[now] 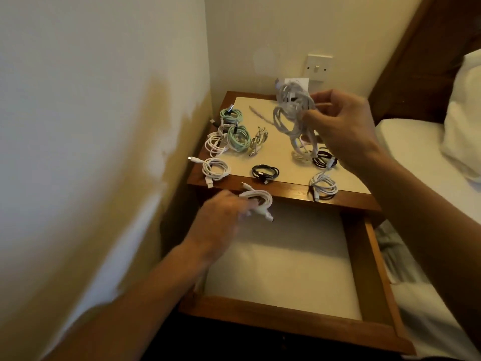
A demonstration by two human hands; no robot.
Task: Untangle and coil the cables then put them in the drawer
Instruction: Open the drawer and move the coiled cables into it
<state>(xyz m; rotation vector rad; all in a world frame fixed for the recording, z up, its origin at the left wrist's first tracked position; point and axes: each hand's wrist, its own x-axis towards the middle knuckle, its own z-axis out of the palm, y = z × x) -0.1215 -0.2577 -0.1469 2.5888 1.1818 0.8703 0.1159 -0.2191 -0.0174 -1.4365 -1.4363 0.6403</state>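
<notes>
Left hand [221,212] grips, seemingly, white coil [256,200] over drawer [286,312]; right hand [341,126] clasps tangle [291,113].

Mint-green cable coils [235,135], black cable coil [265,172], white cable coils [216,169]; brown wooden nightstand [286,190], white-lined drawer [286,259], cream wall [104,74].

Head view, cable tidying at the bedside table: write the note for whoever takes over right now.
Left hand: holding a coiled white cable over the open drawer, not yet set down.
Right hand: holding up a tangled white bundle above the tabletop.
Done: several coils lie on the table, among them two green coils, white coils and a black coil.
The drawer shows no cables inside.
Left: drop the held coil in, untangle and coil the bundle, move every coil from the tabletop into the drawer.
</notes>
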